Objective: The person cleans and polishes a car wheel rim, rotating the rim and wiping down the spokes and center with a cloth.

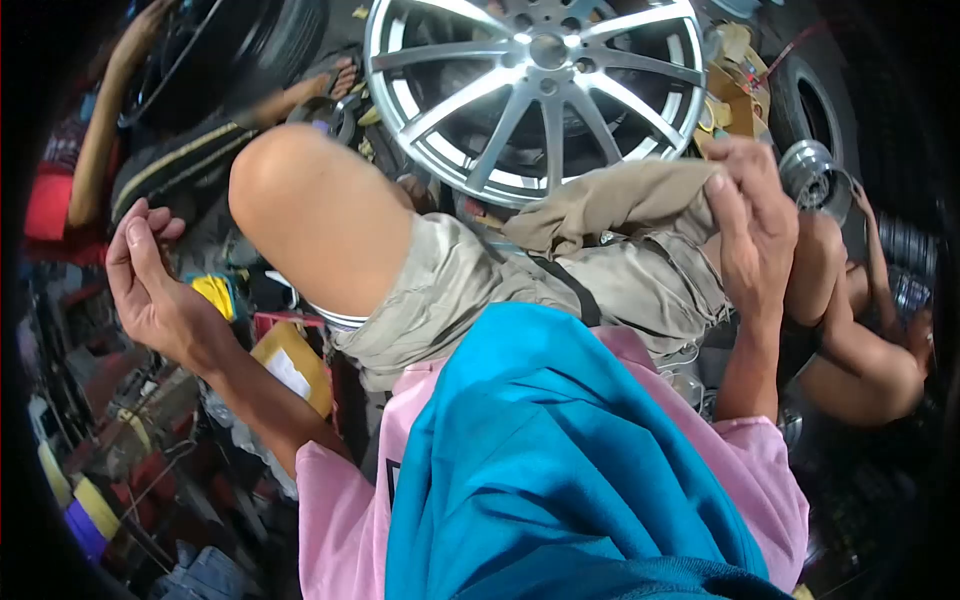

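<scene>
My left hand [160,290] is raised at the left, beyond my bare knee, its fingers curled with the fingertips close to the thumb; whether anything small is between them cannot be made out. At the right, my right hand [750,220] pinches the end of a brown-grey cloth [630,195], which stretches across my lap toward the middle. Just past the cloth, a large silver multi-spoke wheel rim [549,92] lies in front of me. Beige shorts [440,290] and a blue cloth [560,440] over a pink shirt cover my body.
Another person's arm [110,110] and leg are at the upper left, near a black tire [275,50]. A second person's bent legs [850,350] are at the right, beside a small metal rim [808,180] and a tire [805,100]. Tools and clutter [110,400] fill the lower left.
</scene>
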`<state>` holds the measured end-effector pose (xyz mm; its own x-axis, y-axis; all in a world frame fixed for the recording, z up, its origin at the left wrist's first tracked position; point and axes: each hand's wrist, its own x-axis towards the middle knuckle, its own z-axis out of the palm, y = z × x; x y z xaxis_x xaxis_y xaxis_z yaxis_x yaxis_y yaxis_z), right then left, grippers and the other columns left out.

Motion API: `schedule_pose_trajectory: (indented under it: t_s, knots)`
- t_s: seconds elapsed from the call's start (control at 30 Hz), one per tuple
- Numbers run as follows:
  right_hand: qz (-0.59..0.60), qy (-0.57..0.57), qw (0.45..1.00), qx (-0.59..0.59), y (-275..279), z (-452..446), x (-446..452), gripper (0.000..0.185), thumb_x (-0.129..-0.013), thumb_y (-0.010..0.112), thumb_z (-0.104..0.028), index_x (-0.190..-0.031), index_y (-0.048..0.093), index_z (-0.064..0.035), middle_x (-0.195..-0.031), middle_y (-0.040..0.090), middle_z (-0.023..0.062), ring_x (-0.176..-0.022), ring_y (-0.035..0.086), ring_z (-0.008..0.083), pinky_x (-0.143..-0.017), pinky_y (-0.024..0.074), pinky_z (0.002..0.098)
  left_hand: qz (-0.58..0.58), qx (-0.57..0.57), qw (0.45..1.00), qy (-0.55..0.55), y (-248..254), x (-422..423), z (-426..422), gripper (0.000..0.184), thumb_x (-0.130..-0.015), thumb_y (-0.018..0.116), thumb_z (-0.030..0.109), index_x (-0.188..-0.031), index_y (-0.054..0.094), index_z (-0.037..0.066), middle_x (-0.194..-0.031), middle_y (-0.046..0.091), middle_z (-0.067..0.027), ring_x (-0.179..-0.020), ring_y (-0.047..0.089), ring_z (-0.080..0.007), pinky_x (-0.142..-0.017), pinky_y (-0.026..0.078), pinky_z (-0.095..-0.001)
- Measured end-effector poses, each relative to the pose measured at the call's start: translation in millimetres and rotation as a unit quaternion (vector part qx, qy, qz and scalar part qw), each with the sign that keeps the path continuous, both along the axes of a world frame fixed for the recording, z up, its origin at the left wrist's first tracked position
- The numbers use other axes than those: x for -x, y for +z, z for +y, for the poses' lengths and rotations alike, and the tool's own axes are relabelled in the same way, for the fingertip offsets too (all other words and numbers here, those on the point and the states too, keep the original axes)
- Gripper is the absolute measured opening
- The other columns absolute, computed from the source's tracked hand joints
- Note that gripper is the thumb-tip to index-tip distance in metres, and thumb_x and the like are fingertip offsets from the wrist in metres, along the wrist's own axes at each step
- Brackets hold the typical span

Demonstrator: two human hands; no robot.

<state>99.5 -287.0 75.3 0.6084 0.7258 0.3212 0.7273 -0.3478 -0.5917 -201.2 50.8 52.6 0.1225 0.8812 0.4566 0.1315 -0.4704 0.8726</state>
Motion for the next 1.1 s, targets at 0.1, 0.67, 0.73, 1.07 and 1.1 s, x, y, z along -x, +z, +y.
schedule_pose_trajectory:
  t_s: [0.1, 0.67, 0.73, 1.07, 1.1]
  knots:
    - [0.053, -0.063, 0.994, -0.069, 16, 3, 0, 0.019, -0.099, 0.067, -0.017, -0.098, 0.069, 0.0019, -0.082, 0.066, 0.0068, -0.073, 0.058, 0.0116, -0.070, 0.0483, 0.0282, 0.001, -0.058, 0.978, -0.202, 27, -72, -67, 0.023, -0.096, 0.069, 0.014, -0.109, 0.070, -0.005, -0.100, 0.072, -0.0137, -0.086, 0.068, -0.0180, -0.080, 0.056, -0.0300]
    - [0.227, -0.008, 0.957, -0.181, 34, -68, -62, 0.033, -0.105, 0.065, -0.035, -0.093, 0.071, -0.0055, -0.079, 0.060, -0.0097, -0.073, 0.051, -0.0020, -0.066, 0.0427, 0.0198, 0.232, 0.172, 0.712, -0.640, 34, -234, -131, 0.036, -0.090, 0.054, 0.004, -0.123, 0.065, -0.004, -0.101, 0.069, -0.0032, -0.087, 0.060, -0.0071, -0.079, 0.050, -0.0239]
    - [0.263, -0.002, 0.939, -0.219, 46, -67, -58, 0.033, -0.105, 0.064, -0.036, -0.092, 0.071, -0.0061, -0.081, 0.061, -0.0095, -0.074, 0.052, -0.0023, -0.067, 0.0436, 0.0193, 0.267, 0.144, 0.637, -0.709, 35, -243, -126, 0.031, -0.094, 0.062, 0.010, -0.121, 0.069, -0.003, -0.098, 0.069, -0.0015, -0.089, 0.060, -0.0057, -0.078, 0.049, -0.0237]
    - [-0.087, -0.203, 0.934, -0.283, 59, -61, -79, 0.025, -0.105, 0.065, -0.025, -0.110, 0.069, -0.0014, -0.094, 0.070, 0.0003, -0.088, 0.064, 0.0035, -0.080, 0.0522, 0.0218, 0.036, 0.205, 0.524, -0.826, 73, -289, -176, 0.036, -0.106, 0.061, 0.022, -0.134, 0.063, 0.000, -0.118, 0.073, -0.0101, -0.109, 0.069, -0.0168, -0.097, 0.054, -0.0321]
    - [-0.030, -0.162, 0.923, -0.347, 50, -74, -81, 0.025, -0.103, 0.067, -0.021, -0.115, 0.068, 0.0008, -0.097, 0.069, 0.0028, -0.090, 0.064, 0.0075, -0.085, 0.0524, 0.0244, -0.004, 0.236, 0.514, -0.824, 83, -294, -177, 0.041, -0.105, 0.060, 0.020, -0.142, 0.058, 0.000, -0.126, 0.072, -0.0118, -0.115, 0.068, -0.0182, -0.101, 0.053, -0.0334]
